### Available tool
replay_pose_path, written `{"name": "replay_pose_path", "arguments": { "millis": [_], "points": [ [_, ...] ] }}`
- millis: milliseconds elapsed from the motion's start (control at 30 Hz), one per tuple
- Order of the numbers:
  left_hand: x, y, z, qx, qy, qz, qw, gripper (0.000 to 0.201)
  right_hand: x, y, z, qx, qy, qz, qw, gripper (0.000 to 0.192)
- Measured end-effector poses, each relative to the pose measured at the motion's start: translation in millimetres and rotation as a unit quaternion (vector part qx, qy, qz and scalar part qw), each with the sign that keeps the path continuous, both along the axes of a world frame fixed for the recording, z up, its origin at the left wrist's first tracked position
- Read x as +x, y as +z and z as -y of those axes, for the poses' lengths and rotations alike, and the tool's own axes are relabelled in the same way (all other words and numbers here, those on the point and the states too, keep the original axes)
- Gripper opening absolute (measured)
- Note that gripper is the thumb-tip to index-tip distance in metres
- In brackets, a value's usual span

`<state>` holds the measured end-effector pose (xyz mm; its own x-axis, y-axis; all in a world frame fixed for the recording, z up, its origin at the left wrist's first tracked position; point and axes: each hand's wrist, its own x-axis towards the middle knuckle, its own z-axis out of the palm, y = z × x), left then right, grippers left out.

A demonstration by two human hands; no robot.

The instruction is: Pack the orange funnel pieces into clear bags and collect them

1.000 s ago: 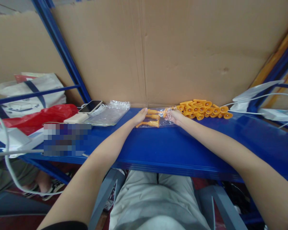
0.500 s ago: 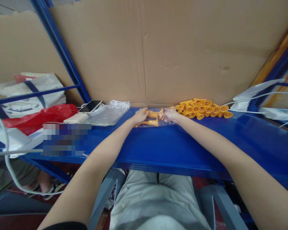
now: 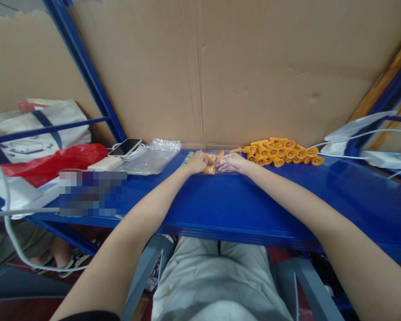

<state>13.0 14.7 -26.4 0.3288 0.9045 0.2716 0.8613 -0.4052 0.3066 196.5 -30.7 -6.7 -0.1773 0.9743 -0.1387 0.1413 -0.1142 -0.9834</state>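
Observation:
A clear plastic bag point(image 3: 224, 171) with orange trumpet-shaped plastic pieces point(image 3: 210, 169) inside lies near the back of the blue shelf. At its left end my left hand point(image 3: 197, 162) is closed, gripping the bag, and a colourful printed patch point(image 3: 188, 157) shows beside the knuckles. My right hand point(image 3: 232, 163) rests at the bag's right end, fingers stretched out and slightly apart, close to the orange pieces. Just right of it is a stacked pile of the same orange horns point(image 3: 280, 152), flared ends facing me. How many pieces the bag holds is hidden by my hands.
Left on the blue shelf point(image 3: 220, 209) are a stack of clear plastic bags point(image 3: 150, 160), a phone point(image 3: 127, 147) with a white cable, a white power bank point(image 3: 105, 164) and a red plastic bag point(image 3: 60, 165). A cardboard sheet point(image 3: 247, 71) stands behind. A person's leg shows lower left.
My left hand has curled more tightly and now covers more of the bag's left end, where the printed patch has come into view. My right hand's fingers have straightened, and the orange pieces have shifted.

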Motion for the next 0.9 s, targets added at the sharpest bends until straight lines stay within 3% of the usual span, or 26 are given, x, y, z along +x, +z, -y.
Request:
{"name": "replay_pose_path", "arguments": {
  "millis": [367,567,667,733,800,900],
  "points": [
    [-10,0.8,-9,-0.025,0.011,-0.034,0.999,0.024,-12,3.5,1,0.002,0.025,0.001,1.0,0.016],
    [-14,1.5,-10,-0.01,-0.01,-0.056,0.998,0.023,-9,3.9,-5,-0.034,0.043,-0.02,0.998,0.012],
    [-13,1.2,-10,-0.013,-0.002,-0.052,0.999,0.023,3,11.6,-6,0.007,0.025,0.016,1.0,0.016],
    [-13,1.4,-10,-0.021,0.007,-0.049,0.999,0.024,15,19.2,-8,0.065,-0.034,0.1,0.992,0.017],
    [-13,2.0,-9,-0.028,0.012,-0.049,0.998,0.026,31,27.2,-10,0.139,-0.115,0.247,0.952,0.019],
    [-13,3.3,-9,-0.037,0.022,-0.053,0.998,0.03,55,36.0,-13,0.261,-0.193,0.492,0.808,0.025]
  ]
}}
